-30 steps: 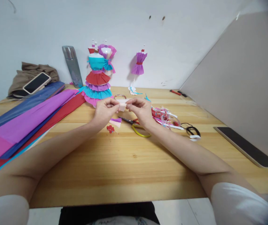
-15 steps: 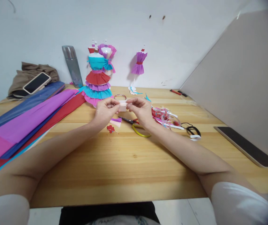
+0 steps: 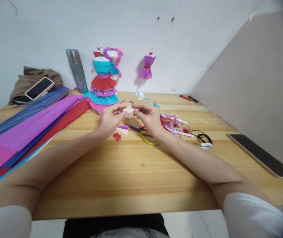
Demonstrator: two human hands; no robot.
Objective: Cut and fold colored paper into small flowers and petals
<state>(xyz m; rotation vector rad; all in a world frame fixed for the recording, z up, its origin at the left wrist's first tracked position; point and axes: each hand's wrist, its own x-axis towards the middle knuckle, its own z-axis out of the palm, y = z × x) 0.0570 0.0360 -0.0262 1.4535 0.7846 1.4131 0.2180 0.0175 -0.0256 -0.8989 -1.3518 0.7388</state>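
Between my two hands is a small pale pink piece of paper [image 3: 129, 111], held above the table. My left hand [image 3: 110, 119] pinches its left end between thumb and fingers. On the opposite end, my right hand [image 3: 149, 118] pinches it the same way. Scissors with yellow handles [image 3: 149, 141] lie just below, partly hidden by my right hand. A red paper flower [image 3: 117, 136] and a small purple and cream pleated piece [image 3: 123, 129] rest nearby on the wood.
Small dress forms in layered paper dresses [image 3: 103, 82] and a purple dress [image 3: 146, 67] stand at the back. Coloured paper sheets [image 3: 32, 120] spread on the left. Paper scraps [image 3: 172, 124], a black hair tie [image 3: 204, 138] and a dark flat tablet [image 3: 260, 155] lie right. A bottle [image 3: 77, 71] leans against the wall.
The pale pink paper has tilted and its folded edge has shifted between my fingers. Both hands stay almost in the same place.
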